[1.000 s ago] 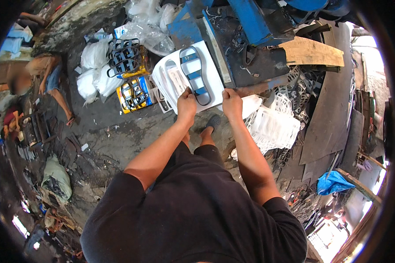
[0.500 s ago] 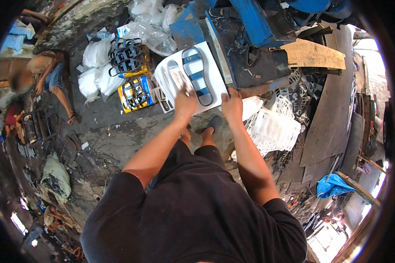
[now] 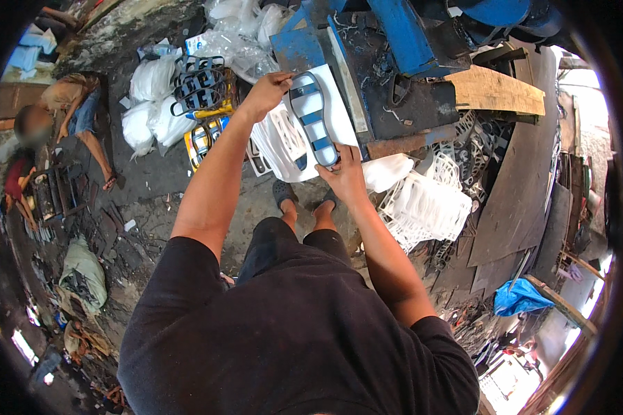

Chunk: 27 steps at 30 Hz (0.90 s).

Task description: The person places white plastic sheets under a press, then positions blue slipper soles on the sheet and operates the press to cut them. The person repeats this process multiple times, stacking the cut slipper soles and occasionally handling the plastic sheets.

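A sole-shaped cutting die, grey-rimmed with blue crossbars, lies on a stack of white sheets. White shows through the gaps between its bars. My left hand is closed at the die's far end, fingertips pinched on its rim. At the near end, my right hand has its fingers curled round the heel of the die. To the left of the die, the top sheet has a sole-shaped cutout, with cut layers beneath.
A blue metal machine stands behind a dark work plate. White cut-out scrap is heaped at right. More dies and white plastic bags lie at left. Another person sits farther left.
My left hand has moved up and left from the sheets to the die's far end. My right hand has moved from the sheet's edge to the heel end.
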Each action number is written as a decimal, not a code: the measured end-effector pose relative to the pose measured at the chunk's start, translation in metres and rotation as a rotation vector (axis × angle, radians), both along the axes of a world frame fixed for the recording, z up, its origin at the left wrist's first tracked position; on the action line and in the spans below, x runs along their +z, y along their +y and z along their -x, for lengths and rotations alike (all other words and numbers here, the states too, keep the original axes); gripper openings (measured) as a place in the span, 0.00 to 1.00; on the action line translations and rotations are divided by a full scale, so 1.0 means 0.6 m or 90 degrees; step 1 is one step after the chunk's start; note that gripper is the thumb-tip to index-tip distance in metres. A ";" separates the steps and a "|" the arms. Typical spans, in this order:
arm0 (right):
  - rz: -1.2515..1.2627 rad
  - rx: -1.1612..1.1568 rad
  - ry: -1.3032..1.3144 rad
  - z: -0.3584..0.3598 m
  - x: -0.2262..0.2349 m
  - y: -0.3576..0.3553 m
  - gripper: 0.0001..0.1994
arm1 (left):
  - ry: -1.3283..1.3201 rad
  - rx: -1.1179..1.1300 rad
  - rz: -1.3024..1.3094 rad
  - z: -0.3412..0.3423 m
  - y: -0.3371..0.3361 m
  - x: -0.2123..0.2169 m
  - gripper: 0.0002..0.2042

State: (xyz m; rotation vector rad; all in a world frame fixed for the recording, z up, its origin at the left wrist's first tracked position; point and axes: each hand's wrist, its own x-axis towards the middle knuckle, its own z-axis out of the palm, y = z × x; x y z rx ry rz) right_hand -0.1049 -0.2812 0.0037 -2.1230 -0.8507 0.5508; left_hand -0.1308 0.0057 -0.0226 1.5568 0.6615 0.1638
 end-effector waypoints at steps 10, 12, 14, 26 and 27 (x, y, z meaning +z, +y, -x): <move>-0.044 0.012 -0.135 0.001 -0.026 -0.014 0.34 | -0.037 0.098 -0.050 0.013 -0.030 0.007 0.20; -0.045 -0.100 0.002 0.026 0.014 -0.019 0.36 | -0.070 0.243 -0.128 0.037 -0.055 -0.032 0.27; -0.059 -0.272 0.164 0.034 0.019 -0.026 0.36 | -0.060 0.325 0.057 0.053 -0.117 -0.034 0.35; -0.280 -0.412 0.675 0.061 -0.022 -0.066 0.22 | -0.075 0.302 0.428 0.109 -0.158 -0.020 0.39; -0.286 -0.413 0.653 0.067 -0.022 -0.070 0.22 | -0.072 0.303 0.421 0.111 -0.162 -0.016 0.38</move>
